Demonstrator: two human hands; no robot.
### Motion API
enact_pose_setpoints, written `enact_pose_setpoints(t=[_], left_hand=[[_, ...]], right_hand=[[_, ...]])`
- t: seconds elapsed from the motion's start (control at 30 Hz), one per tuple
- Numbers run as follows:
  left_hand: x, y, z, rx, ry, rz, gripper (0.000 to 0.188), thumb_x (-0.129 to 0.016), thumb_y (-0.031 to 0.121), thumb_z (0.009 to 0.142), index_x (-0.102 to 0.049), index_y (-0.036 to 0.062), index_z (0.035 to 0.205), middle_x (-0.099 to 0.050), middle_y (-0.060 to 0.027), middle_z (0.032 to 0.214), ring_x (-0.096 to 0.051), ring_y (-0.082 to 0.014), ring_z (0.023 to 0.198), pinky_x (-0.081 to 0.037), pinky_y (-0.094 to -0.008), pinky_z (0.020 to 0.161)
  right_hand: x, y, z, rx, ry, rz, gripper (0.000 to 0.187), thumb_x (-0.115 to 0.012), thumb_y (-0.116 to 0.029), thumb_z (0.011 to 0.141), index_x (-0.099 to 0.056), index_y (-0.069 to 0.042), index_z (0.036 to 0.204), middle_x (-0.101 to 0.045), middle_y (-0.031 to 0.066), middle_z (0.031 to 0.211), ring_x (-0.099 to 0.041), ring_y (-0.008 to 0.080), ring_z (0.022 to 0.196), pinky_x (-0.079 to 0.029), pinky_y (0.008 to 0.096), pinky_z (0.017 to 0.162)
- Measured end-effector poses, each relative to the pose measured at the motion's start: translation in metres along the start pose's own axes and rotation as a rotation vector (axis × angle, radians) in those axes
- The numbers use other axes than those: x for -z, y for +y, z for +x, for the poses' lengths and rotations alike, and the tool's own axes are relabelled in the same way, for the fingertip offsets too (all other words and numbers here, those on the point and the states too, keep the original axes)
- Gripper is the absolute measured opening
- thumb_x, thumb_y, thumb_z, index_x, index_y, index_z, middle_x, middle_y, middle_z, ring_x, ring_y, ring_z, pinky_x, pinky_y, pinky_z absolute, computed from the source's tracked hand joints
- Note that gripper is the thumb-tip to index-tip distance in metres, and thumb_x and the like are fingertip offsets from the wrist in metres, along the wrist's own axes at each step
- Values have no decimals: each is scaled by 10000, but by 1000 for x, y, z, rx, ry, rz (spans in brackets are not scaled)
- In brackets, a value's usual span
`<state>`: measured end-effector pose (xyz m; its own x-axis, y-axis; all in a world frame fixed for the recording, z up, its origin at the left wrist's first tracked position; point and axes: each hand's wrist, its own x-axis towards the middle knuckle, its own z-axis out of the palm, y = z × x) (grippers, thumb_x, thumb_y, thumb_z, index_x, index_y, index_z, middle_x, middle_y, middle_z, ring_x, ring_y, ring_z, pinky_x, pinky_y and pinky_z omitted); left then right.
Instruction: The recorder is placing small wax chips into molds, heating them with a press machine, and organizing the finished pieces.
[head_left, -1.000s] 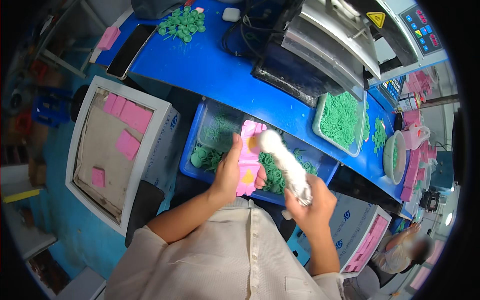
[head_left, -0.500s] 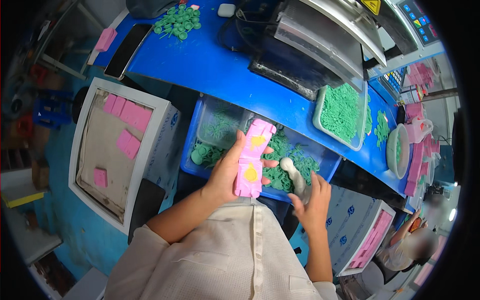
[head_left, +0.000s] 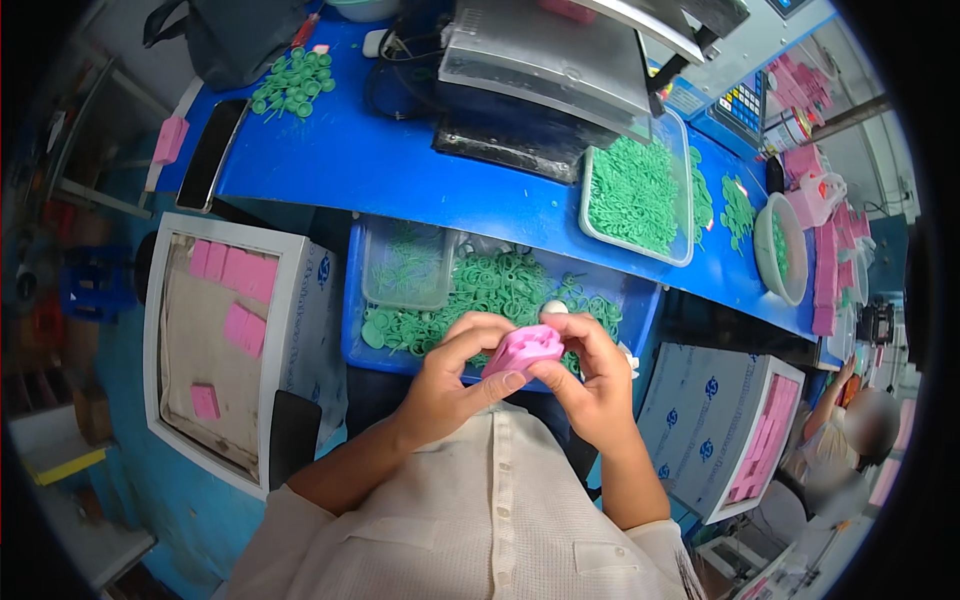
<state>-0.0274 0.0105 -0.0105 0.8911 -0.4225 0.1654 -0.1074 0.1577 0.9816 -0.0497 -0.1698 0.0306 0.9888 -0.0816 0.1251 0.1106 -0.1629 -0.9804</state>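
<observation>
From where I watch, my left hand (head_left: 445, 375) and right hand (head_left: 598, 385) both close their fingers on the pink moulded piece (head_left: 522, 351), held over the blue bin (head_left: 352, 300) of green rings (head_left: 490, 285) below the surface's near edge. It looks light, stiff plastic, perhaps smooth; gripping its long edges seems safest.
</observation>
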Motion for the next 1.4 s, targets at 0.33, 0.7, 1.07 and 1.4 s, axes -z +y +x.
enact_pose_setpoints(t=[0.33, 0.7, 1.07, 1.4], left_hand=[[4, 15, 11, -276, 2, 447, 261, -707, 117, 840, -610, -26, 1036, -633, -155, 933, -608, -283, 810, -494, -359, 750], [0, 1, 15, 447, 66, -293, 170, -599, 123, 962, -603, -33, 1028, -658, -59, 940, -601, -65, 867, -510, -235, 721], [43, 85, 157, 196, 162, -387, 520, -505, 497, 967, -620, -8, 1012, -648, -101, 824, -622, -125, 675, -514, -229, 539], [60, 91, 81, 318, -198, -560, 220, -533, 179, 955, -582, -28, 1010, -638, -101, 782, -635, -148, 644, -511, -277, 505]], right_hand=[[9, -7, 6, 135, -176, -256, 292, -826, -116, 694, -633, -38, 898, -611, 73, 825, -541, 220, 762, -416, 324, 675], [-5, -11, -2, 317, -378, -599, 823, -811, -249, 705, -391, 55, 1344, -468, 243, 1295, -485, 413, 1097, -415, 470, 928], [14, -2, -21, 92, -171, -407, 718, -737, -249, 694, -467, 47, 1289, -494, 171, 1139, -492, 308, 1044, -403, 398, 922], [59, -20, -10, 52, 301, 214, 1088, -541, -818, 733, -429, 113, 1285, -538, 177, 1127, -606, 262, 938, -511, 397, 841]])
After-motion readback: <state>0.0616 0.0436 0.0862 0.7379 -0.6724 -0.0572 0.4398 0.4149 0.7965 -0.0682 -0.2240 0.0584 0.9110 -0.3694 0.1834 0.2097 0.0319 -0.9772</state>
